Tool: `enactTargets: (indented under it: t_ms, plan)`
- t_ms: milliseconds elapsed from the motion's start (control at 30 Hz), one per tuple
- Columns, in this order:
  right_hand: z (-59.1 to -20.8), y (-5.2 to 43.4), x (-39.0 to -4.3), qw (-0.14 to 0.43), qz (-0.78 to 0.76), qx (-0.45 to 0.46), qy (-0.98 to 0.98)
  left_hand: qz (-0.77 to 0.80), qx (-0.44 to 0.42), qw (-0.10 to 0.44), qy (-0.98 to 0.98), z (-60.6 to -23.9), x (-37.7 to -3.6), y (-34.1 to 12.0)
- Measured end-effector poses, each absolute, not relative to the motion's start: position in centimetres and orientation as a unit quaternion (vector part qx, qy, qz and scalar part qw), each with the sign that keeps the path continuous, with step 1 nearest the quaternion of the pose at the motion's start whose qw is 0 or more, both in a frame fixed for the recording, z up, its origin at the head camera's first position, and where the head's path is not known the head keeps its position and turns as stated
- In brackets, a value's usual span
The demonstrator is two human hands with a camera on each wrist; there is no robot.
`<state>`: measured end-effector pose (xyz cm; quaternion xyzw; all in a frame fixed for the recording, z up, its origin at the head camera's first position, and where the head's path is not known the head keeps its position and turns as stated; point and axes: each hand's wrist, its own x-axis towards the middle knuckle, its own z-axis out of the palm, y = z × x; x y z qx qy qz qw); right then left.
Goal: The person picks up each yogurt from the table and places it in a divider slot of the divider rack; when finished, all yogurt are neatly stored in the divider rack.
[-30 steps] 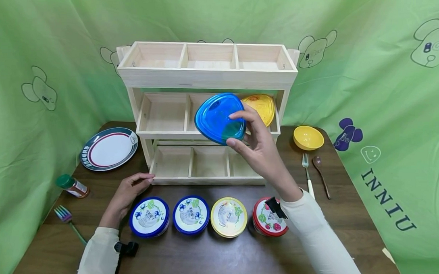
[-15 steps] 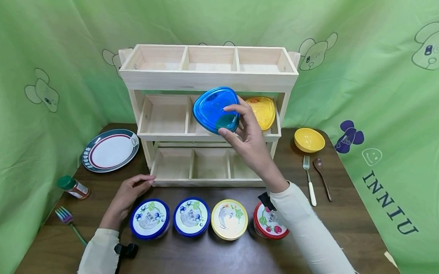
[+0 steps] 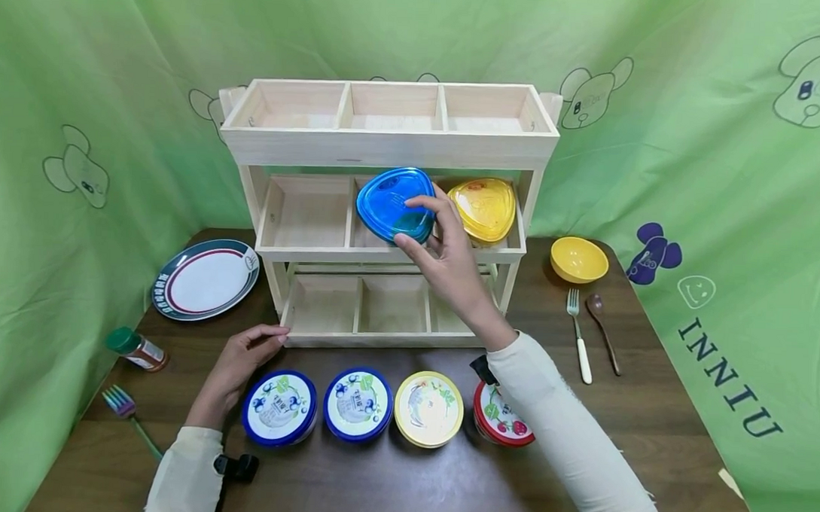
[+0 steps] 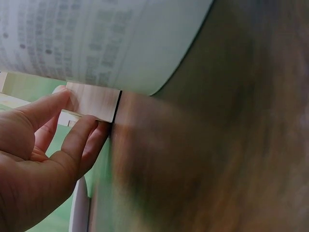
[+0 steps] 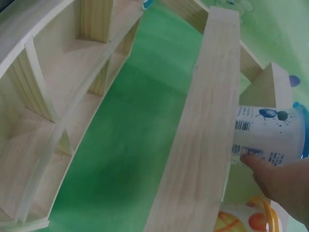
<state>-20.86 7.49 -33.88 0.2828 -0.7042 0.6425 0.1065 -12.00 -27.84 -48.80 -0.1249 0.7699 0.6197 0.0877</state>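
The blue-lidded tub [image 3: 388, 202] has moved left, farther from the yellow-lidded tub [image 3: 486, 210].

Dark capital letters [image 3: 730, 376] are spelling "INNIU" on the green cloth [image 3: 770, 238], below a smiling-face sign [image 3: 696, 292]. Round lids [image 3: 429, 409] and a plate's rim [image 3: 166, 289] are bearing characters too small to read. The right wrist view is showing a barcode [image 5: 242, 125] and illegible print on a white tub [image 5: 268, 137]; the left's, blurred rows across a curved pale surface [image 4: 96, 38].
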Motion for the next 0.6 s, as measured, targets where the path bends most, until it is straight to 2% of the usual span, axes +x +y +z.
enactTargets:
  t_ms: [233,600]
  plan:
    - [-34.5,6.9,-21.4,0.106,0.648,0.263,-0.707,0.62,-0.126,0.088,0.769,-49.0,-12.2,-27.9]
    - [-34.5,6.5,-21.8,0.072,0.625,0.238,-0.74,0.624,-0.122,0.087,0.767,-49.1,-12.2,-28.0]
